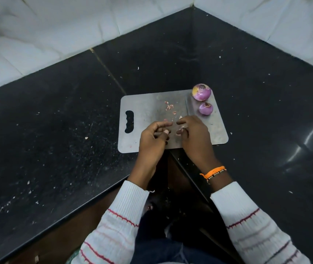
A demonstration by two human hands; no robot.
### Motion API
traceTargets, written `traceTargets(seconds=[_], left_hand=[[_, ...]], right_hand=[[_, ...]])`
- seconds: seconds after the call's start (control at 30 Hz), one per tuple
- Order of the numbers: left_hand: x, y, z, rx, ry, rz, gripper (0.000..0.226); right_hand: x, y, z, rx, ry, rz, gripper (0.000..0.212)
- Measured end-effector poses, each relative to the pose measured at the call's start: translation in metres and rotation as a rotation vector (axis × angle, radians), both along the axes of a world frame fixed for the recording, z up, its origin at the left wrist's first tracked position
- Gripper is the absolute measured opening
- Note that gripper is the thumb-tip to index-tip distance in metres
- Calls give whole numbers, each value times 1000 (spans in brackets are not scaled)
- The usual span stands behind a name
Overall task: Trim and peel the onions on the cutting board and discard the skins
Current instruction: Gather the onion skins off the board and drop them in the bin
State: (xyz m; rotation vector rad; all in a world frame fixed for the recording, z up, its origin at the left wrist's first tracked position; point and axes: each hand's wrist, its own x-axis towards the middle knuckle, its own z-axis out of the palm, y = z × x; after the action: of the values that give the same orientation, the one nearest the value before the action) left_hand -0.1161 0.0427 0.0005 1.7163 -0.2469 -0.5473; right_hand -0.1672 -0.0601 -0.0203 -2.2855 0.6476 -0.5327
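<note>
On the cutting board [142, 111], 1 o'clock corner: two peeled onions [201, 92] sitting; firm, slick, gripping round the middle advised.
Skin scraps [169, 107]: lying light, brittle.
Left hand [152, 138], right hand [195, 134]: fingers curling; whether pinching scraps, cannot tell.

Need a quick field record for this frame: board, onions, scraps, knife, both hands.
board: grey cutting board with handle cutout, on the black counter corner
onions: two peeled purple onions, larger onion at the board's far right corner, smaller onion just nearer
scraps: skin bits scattered mid-board
knife: blade flat on the board beside the onions; handle hidden
left hand: fingers curled over the board; grip unclear
right hand: fingers curled over the board by a pale scrap; grip unclear
</note>
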Motion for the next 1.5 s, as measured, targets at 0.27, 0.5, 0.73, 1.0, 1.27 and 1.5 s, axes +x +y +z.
traceTargets(seconds=[0.27, 0.5, 0.73, 1.0, 1.27, 1.5], left_hand=[[30, -1, -9, 30, -60, -56, 28], [55, 4, -24, 136, -128, -105, 31], [62, 4, -39, 342, -169, -218, 27], [68, 1, -39, 329, -267, -161, 32], [77, 4, -34, 237, -268, -106, 31], [78, 12, -31, 263, -201, -79, 38]], right_hand=[[28, -18, 0, 28, 5, -50, 16], [7, -4, -1, -359, 366, -152, 32], [12, 21, -37, -543, 612, -30, 66], [41, -5, -15, -233, 336, 11, 51], [67, 7, -23, 133, 193, 213, 51], [110, -30, -28, -4, 356, 184, 56]])
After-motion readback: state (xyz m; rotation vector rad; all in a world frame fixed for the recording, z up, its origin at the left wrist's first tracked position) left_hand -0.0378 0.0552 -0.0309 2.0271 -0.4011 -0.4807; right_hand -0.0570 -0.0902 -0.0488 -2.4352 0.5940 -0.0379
